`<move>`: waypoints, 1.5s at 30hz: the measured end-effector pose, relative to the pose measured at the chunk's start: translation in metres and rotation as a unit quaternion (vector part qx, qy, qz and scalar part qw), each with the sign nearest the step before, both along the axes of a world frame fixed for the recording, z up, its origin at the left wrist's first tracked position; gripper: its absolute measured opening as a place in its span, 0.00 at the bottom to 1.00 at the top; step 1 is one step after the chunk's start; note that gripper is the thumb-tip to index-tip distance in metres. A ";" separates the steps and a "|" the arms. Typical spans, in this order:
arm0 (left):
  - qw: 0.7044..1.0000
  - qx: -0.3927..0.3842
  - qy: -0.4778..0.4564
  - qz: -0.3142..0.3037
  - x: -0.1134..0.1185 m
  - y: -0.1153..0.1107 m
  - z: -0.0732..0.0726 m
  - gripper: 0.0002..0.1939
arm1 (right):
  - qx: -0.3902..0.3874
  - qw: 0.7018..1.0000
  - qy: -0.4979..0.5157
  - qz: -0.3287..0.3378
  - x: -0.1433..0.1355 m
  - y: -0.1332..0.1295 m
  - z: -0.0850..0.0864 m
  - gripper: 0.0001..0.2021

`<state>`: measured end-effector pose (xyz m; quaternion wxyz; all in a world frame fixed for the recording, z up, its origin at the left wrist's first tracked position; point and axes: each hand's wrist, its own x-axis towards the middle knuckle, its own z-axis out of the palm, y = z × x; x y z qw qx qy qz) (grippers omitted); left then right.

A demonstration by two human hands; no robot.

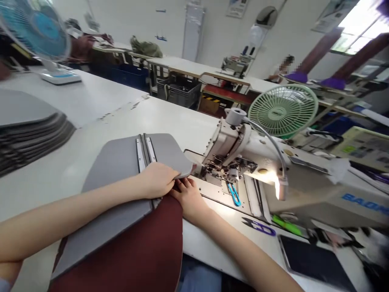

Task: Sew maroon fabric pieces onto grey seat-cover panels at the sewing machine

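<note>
My left hand (158,179) is closed on the near edge of a grey fabric panel (114,162), thumb and fingers pinching it. Two white strips with a dark zipper (146,150) between them run across this panel. Under it lies a dark red panel (130,247), which reaches down towards my lap. My right hand (190,198) rests by the same corner, its fingers at the meeting edges of the grey and red pieces; part of the fingers is hidden under the grey edge. Just right of the panels stands a sewing machine (231,142), its needle area lit by a lamp (282,188).
Thread snips (259,227), a green-handled tool (287,225) and a black tablet-like slab (316,259) lie at the right. A stack of grey panels (33,129) sits left, below a blue fan (39,32). A green fan (282,109) stands behind the machine.
</note>
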<state>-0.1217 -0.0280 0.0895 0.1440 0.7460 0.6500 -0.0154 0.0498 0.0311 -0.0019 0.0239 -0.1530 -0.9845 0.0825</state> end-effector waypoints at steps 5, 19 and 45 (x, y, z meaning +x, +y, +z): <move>0.996 0.027 -0.008 -0.083 0.022 0.024 -0.033 0.12 | -0.025 0.999 0.020 0.033 0.037 0.002 -0.005 0.19; 0.980 -0.067 -0.024 -0.184 0.022 0.049 -0.039 0.38 | -0.070 0.993 0.055 0.083 0.074 0.006 -0.006 0.26; 0.983 -0.038 -0.007 -0.177 0.033 0.031 -0.046 0.42 | -0.009 0.988 0.130 0.086 0.076 -0.002 -0.013 0.21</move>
